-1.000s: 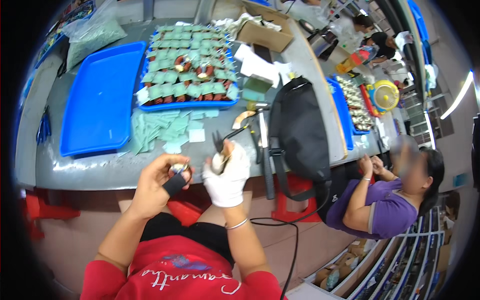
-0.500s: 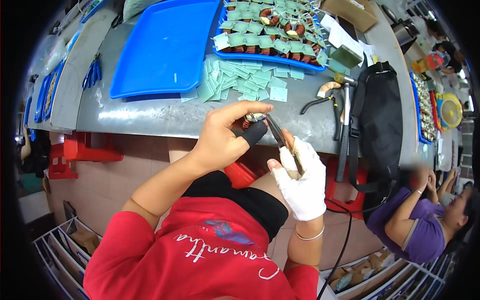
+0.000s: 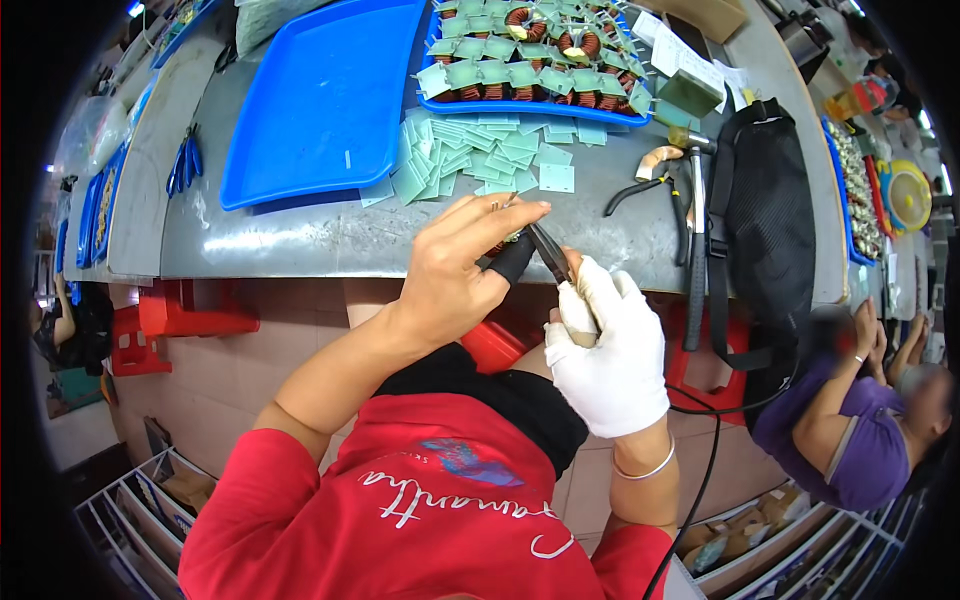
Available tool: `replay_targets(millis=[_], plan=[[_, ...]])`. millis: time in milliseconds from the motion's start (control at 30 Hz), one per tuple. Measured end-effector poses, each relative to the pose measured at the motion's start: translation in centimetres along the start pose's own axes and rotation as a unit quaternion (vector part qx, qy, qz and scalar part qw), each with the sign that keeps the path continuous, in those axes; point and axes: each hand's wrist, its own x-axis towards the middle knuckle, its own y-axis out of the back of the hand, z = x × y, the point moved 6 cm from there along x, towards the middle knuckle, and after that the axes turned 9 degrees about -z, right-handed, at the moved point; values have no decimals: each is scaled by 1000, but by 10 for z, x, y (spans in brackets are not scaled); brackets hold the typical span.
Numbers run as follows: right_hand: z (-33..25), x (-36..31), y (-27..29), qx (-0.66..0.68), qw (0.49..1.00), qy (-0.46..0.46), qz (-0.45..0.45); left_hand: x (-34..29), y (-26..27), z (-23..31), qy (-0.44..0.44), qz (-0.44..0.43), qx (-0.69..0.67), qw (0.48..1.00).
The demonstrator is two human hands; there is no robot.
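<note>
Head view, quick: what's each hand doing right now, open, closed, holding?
Left hand: closed, pinching a small wound coil, mostly hidden by fingers.
Right hand, white-gloved: closed around a dark-tipped plier-like tool.

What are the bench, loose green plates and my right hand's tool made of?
Bench: probably satin sheet metal, by its streaky glare. Green plates: perhaps matte fibreglass or plastic, thin and flat. Tool: likely dark steel, its exposed end faintly shiny; gripped part unclear.
</note>
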Motion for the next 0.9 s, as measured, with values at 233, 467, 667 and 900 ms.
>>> replay_targets(millis=[233,467,667,900], plan=[[6,4,-10,-130,991,18,35,-2,-1,-5,54,-30,-12,998],[9,5,-5,-138,988,46,48,-2,-4,-10,116,-42,-60,990],[9,-5,3,-84,992,59,77,-3,-14,-20,190,-84,-228,951],[-6,-7,-3,-125,989,40,63,-5,-19,-21,197,-82,-267,940]])
